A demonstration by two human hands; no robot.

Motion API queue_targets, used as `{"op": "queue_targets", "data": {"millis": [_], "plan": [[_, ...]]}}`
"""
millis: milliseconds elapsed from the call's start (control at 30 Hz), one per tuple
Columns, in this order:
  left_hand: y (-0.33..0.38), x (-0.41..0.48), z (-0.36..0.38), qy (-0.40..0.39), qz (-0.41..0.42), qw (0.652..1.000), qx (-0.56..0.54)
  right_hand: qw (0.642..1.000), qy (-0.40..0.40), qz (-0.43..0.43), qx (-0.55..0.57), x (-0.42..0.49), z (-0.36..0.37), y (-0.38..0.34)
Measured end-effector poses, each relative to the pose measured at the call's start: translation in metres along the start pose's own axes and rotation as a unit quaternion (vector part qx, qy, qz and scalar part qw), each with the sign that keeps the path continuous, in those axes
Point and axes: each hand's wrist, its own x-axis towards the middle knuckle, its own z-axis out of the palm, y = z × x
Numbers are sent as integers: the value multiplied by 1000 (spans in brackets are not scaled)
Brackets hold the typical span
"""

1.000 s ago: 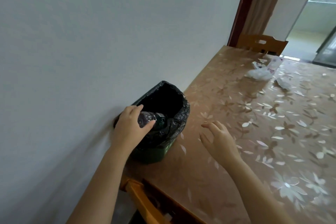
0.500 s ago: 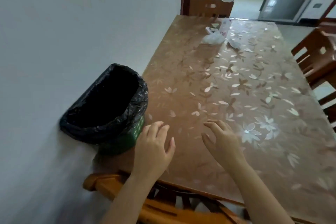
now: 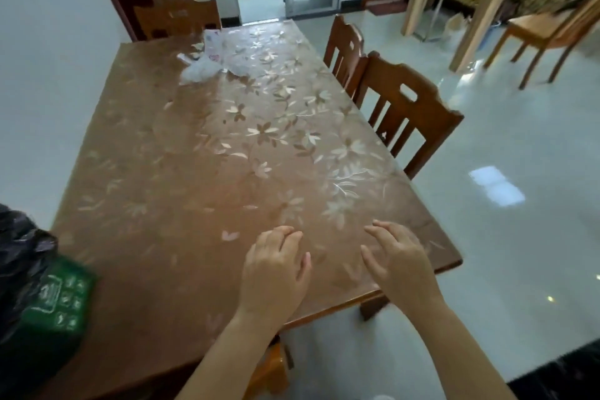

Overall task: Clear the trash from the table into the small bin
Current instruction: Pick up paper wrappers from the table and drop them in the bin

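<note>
Green bin (image 3: 42,331), white print (image 3: 61,294) unreadable

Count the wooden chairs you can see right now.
4. One chair stands at the far end of the table, two chairs stand along its right side, and a separate chair stands far right. Wood under the near edge may be a fifth.

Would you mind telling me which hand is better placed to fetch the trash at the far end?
Probably the left hand: both are empty, but the trash and bin lie on its side.
</note>
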Motion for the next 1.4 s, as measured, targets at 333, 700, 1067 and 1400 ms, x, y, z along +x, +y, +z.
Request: {"op": "queue_targets", "data": {"millis": [333,700,1067,1400], "plan": [[185,41,105,-72,176,978,-87,987,46,148,-47,-72,-106,173],[329,59,195,-191,340,913,-117,921,153,353,-62,-150,-163,282],[428,165,317,-205,326,917,-107,918,140,349,-128,-50,-222,428],[459,344,378,-118,194,967,-119,963,76,232,-111,151,-256,546]]}}
